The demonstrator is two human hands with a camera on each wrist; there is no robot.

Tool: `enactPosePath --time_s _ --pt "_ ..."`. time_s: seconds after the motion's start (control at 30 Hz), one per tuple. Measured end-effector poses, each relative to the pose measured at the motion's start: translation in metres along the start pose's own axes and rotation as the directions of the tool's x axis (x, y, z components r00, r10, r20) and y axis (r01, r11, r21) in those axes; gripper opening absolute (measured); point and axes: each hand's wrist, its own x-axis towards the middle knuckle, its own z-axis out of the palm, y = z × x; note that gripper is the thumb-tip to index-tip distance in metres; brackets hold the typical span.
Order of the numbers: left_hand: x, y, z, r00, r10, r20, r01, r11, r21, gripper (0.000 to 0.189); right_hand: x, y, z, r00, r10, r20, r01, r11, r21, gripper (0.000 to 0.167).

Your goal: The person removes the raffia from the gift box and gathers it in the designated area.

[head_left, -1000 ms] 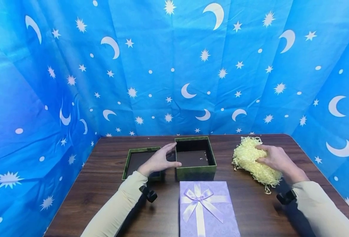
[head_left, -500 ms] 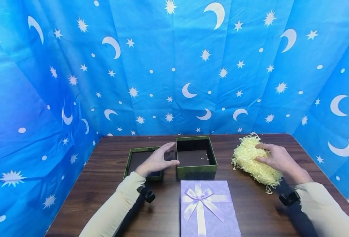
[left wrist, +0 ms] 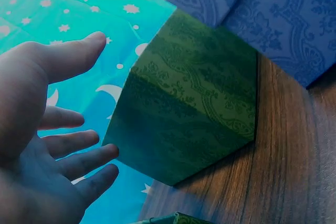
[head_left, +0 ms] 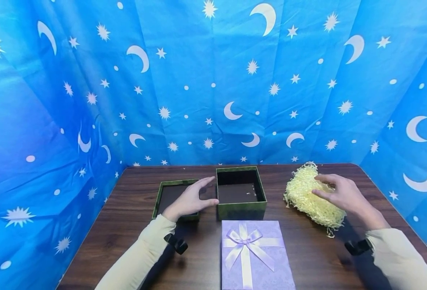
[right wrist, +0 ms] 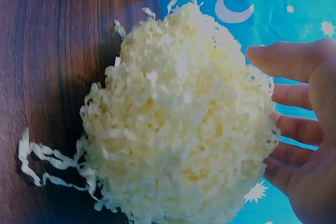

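- Blue cloth point(head_left: 198, 60) printed with white moons and stars stands behind and at both sides; dark wood table point(head_left: 126, 209) runs up to it, far edge beyond both hands.
- Left hand point(head_left: 188, 200): thumb and fingers spread, nothing gripped. Fingertips just beside the near wall of a green box point(head_left: 242, 211); contact cannot be told.
- Right hand point(head_left: 345, 195): thumb and fingers parted around the near side of a heap of yellow shredded paper point(head_left: 307, 197). Touch uncertain, no pinch seen.
- Heap sits left of the right palm, on the wood, loose strands trailing at its margins.
- Green box, right of the left hand, has its top uncovered; a few pale scraps point(head_left: 250, 192) lie on its dark floor.
- Shallow green tray point(head_left: 157, 201) lies left of and partly beneath the left hand, its right part covered from above.
- Purple box point(head_left: 271, 280) with a ribbon bow point(head_left: 245, 241): right of the left hand, closer to the person, just before the green box.
- Room to move: wood shows between green box and heap, left of the right hand; more shows from that hand to the table's right edge.
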Motion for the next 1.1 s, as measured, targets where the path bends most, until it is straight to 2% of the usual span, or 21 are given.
enactPosePath --time_s 0.13,0.23,0.43,0.87,1.1 --pt "-0.006 0.005 0.000 1.000 0.002 0.014 -0.003 1.000 0.024 0.082 -0.003 -0.004 0.001 0.995 -0.047 -0.093 0.046 0.999 -0.012 0.050" --pt "-0.011 0.007 0.001 0.999 0.029 0.018 -0.030 0.999 0.035 0.082 -0.005 -0.010 0.001 0.986 -0.073 -0.148 0.071 0.997 -0.019 0.047" --pt "-0.022 0.010 0.002 0.998 0.054 0.037 -0.055 0.998 0.032 0.083 -0.011 -0.025 0.001 0.974 -0.093 -0.205 0.096 0.995 0.006 0.044" --pt "-0.046 0.019 0.007 0.996 0.080 0.036 -0.079 0.997 -0.023 0.080 -0.026 -0.061 0.003 0.978 -0.103 -0.182 0.115 0.992 0.057 0.030" --pt "-0.057 0.025 0.010 0.996 0.079 0.041 -0.077 0.996 -0.049 0.079 -0.030 -0.072 0.005 0.985 -0.099 -0.144 0.119 0.984 0.134 0.030"
